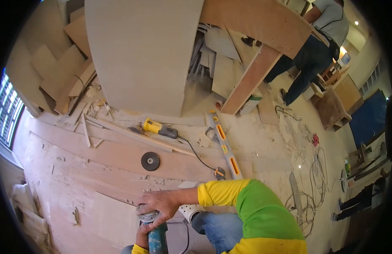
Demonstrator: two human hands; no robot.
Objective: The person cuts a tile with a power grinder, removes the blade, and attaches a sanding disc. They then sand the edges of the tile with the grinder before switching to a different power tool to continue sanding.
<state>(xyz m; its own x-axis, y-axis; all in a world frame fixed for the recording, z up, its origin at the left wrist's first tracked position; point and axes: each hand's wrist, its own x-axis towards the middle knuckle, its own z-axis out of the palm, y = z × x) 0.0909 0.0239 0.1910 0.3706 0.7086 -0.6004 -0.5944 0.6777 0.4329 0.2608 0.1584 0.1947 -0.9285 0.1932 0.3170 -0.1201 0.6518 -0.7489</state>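
Note:
A teal angle grinder [158, 240] stands at the bottom centre, its round metal head [149, 216] pointing up. My left hand [143, 234] is wrapped around the grinder's body just below that head. From above, my right hand [160, 204] grips the round head, fingers curled over its rim. Part of the head is hidden beneath those fingers. A black grinding disc [150, 161] with a metal centre lies flat on the dusty board in front of my hands.
A yellow corded grinder [155, 128] lies beyond the disc, near a yellow spirit level [224, 146]. Large panel [141, 55] stands behind them. Tangled cables [316, 178] lie right. Wood strips [86, 130] litter the left. Another person [316, 51] stands at upper right.

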